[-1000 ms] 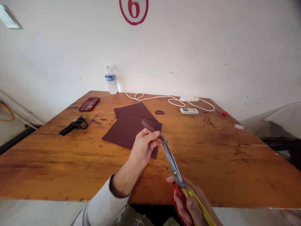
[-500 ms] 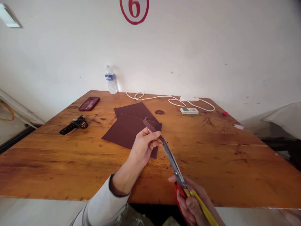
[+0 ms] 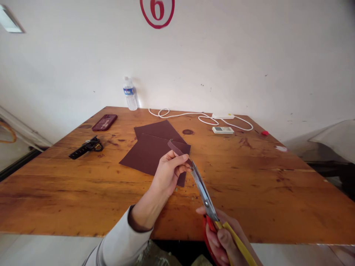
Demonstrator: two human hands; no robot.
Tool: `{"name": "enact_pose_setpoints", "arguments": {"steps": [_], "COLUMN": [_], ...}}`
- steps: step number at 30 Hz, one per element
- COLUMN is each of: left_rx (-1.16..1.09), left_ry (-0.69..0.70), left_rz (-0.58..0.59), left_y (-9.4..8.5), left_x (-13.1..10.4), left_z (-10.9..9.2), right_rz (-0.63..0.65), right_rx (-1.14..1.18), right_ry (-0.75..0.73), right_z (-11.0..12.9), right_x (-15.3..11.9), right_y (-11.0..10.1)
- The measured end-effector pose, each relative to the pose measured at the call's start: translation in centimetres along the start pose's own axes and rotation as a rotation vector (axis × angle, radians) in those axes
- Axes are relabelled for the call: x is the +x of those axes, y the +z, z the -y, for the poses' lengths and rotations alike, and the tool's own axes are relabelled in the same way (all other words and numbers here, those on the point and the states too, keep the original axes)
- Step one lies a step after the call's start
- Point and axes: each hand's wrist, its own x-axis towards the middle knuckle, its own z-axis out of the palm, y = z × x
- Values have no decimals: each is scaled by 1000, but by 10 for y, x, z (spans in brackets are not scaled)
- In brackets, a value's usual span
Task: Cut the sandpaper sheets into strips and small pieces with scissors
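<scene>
My left hand (image 3: 169,171) pinches a narrow, curling brown strip (image 3: 175,148) between thumb and fingers. The strip's free end bends up and away to the left. A pair of scissors (image 3: 204,195) with red and yellow handles is gripped in my right hand (image 3: 222,236), low and right of the left one. Their blades look nearly closed, and the tips meet the strip's near end beside my left fingertips. Beyond and beneath my left hand, two dark brown sheets (image 3: 146,153) overlap on the wooden table (image 3: 249,188).
A red-cased phone (image 3: 104,122) and a black strap-like object (image 3: 86,147) lie at the left. Against the wall stands a water bottle (image 3: 130,96). A white cable (image 3: 183,115), a power strip (image 3: 223,116) and a pale remote (image 3: 223,130) lie along the back.
The scissors and my right hand have shifted very slightly left. My left hand keeps its pinch on the strip in almost the same place.
</scene>
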Motion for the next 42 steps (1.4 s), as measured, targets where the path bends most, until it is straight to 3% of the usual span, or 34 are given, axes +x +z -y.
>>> {"name": "enact_pose_setpoints", "arguments": {"steps": [28,42], "left_rx": [-81,-188], "left_ry": [11,-50], "left_rz": [-65,-118], "left_y": [4,10], "left_x": [-2,-5], "left_z": [5,20], "right_rz": [-20,-144], "right_rx": [132,234], "right_ry": [-25,1], "right_z": [-14,-12], "right_x": [2,2], "right_y": [12,28]}}
